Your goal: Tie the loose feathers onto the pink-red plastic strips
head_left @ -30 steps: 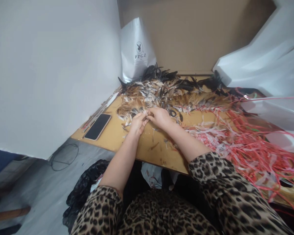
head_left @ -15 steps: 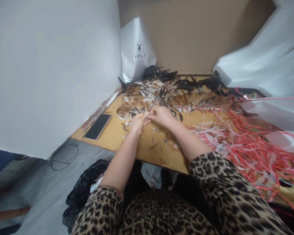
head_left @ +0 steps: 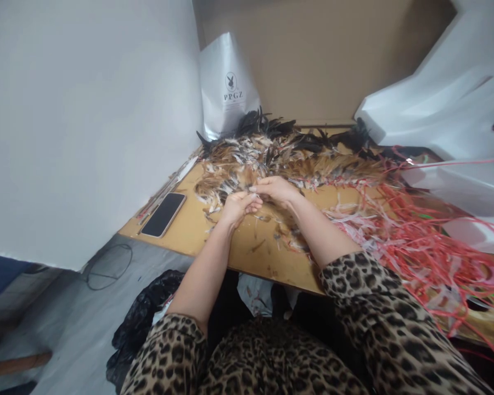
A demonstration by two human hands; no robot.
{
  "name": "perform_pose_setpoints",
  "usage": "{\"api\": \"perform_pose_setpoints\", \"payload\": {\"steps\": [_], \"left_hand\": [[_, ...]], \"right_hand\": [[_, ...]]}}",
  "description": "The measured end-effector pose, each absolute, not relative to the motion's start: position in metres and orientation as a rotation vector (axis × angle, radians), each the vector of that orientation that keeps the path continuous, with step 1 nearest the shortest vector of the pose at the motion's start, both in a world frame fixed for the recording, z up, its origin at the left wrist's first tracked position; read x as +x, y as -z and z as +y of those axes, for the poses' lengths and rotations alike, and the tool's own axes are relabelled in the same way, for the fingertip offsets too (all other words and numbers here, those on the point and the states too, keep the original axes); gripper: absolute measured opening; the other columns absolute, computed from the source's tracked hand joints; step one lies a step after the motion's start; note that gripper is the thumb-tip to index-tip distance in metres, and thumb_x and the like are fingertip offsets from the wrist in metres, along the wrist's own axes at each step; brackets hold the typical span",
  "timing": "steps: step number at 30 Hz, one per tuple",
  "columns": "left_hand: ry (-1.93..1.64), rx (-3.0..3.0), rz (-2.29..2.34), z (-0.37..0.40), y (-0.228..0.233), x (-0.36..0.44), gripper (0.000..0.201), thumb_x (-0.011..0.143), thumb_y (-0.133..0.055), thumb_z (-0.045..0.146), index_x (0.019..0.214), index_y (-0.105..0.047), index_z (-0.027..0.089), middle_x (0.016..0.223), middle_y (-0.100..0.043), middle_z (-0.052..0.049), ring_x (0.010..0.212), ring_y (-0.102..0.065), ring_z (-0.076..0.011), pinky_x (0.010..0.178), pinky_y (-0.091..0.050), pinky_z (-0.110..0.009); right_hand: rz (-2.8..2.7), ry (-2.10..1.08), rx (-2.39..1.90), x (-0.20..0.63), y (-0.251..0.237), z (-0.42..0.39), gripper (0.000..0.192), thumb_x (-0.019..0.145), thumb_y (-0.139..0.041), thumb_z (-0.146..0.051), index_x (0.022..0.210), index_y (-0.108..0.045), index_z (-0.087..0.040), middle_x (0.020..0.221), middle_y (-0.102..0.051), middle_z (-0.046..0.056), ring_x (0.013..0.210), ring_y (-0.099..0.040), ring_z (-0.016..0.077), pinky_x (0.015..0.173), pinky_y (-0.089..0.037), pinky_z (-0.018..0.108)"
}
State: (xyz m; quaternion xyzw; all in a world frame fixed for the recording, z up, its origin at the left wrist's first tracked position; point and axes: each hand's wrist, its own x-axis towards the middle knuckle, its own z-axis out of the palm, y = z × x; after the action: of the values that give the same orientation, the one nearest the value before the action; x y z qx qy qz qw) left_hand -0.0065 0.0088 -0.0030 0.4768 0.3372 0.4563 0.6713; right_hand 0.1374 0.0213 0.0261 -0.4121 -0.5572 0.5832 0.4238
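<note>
My left hand (head_left: 237, 208) and my right hand (head_left: 276, 190) meet over the near edge of a heap of brown, white and black feathers (head_left: 271, 156) on a wooden table (head_left: 230, 247). The fingertips of both hands pinch together at the same spot, on a small feather or a few of them. What exactly lies between the fingers is too small to make out. Loose feathers lie on the wood just below my hands. Both sleeves have a leopard print.
A black phone (head_left: 163, 214) lies at the table's left end beside thin sticks (head_left: 168, 184). A tangle of red and white strips (head_left: 411, 236) covers the right side. A white bag (head_left: 227, 88) stands at the back. White sheeting (head_left: 448, 109) is at the right, a black bag (head_left: 142, 318) below.
My hands have shifted slightly toward me and lifted a little from the feather heap, fingertips still pinched together. The view has tilted a bit.
</note>
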Motion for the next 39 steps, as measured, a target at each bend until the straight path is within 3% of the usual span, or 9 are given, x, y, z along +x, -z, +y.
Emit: {"api": "perform_pose_setpoints", "payload": {"steps": [4,9,20,25,31,39], "left_hand": [[-0.984,1.051,0.74,0.007,0.001,-0.007,0.021,0.067,-0.067,0.028,0.074,-0.065,0.008,0.074,-0.068,-0.01,0.058,-0.061,-0.0085,0.056,-0.046,-0.017],[-0.964,0.97,0.749,0.007,0.002,-0.006,0.02,0.07,-0.065,0.024,0.083,-0.064,0.009,0.088,-0.068,-0.013,0.068,-0.065,-0.0122,0.062,-0.047,-0.019],[-0.922,0.839,0.718,0.012,0.006,-0.01,0.009,0.072,-0.062,0.015,0.078,-0.062,0.007,0.064,-0.065,-0.005,0.052,-0.059,-0.0063,0.051,-0.044,-0.014],[-1.065,0.796,0.794,0.015,0.003,-0.012,0.015,0.073,-0.062,0.02,0.084,-0.062,0.01,0.081,-0.068,-0.009,0.066,-0.064,-0.0107,0.057,-0.046,-0.016],[-1.227,0.728,0.787,0.02,0.004,-0.016,0.015,0.076,-0.059,0.021,0.087,-0.061,0.012,0.089,-0.068,-0.008,0.073,-0.065,-0.0109,0.06,-0.046,-0.016],[-1.266,0.688,0.825,0.022,0.003,-0.016,0.014,0.076,-0.058,0.02,0.087,-0.061,0.013,0.086,-0.069,-0.007,0.066,-0.064,-0.0083,0.056,-0.045,-0.014]], "right_hand": [[-1.232,-1.592,-0.909,0.135,-0.023,0.022,0.032,0.053,-0.074,-0.034,0.054,-0.05,-0.013,0.043,-0.044,-0.007,0.041,-0.036,0.0038,0.042,-0.026,0.019],[-1.152,-1.542,-0.938,0.13,-0.017,0.023,0.032,0.049,-0.076,-0.033,0.055,-0.052,-0.013,0.048,-0.051,-0.005,0.046,-0.044,0.0053,0.046,-0.033,0.019],[-1.215,-1.498,-0.941,0.13,-0.011,0.025,0.029,0.054,-0.073,-0.035,0.056,-0.055,-0.013,0.049,-0.052,-0.004,0.044,-0.043,0.0048,0.047,-0.034,0.019],[-1.195,-1.134,-1.187,0.147,-0.021,0.031,0.032,0.059,-0.067,-0.039,0.077,-0.065,-0.013,0.049,-0.053,-0.003,0.043,-0.04,0.0057,0.047,-0.034,0.02],[-1.531,-0.529,-1.516,0.176,-0.027,0.038,0.02,0.064,-0.059,-0.029,0.07,-0.069,-0.013,0.069,-0.066,0.004,0.062,-0.056,0.0136,0.06,-0.041,0.024],[-1.913,-0.372,-1.657,0.173,-0.02,0.035,0.018,0.067,-0.055,-0.026,0.072,-0.069,-0.016,0.069,-0.067,0.004,0.064,-0.058,0.0138,0.06,-0.038,0.022]]}}
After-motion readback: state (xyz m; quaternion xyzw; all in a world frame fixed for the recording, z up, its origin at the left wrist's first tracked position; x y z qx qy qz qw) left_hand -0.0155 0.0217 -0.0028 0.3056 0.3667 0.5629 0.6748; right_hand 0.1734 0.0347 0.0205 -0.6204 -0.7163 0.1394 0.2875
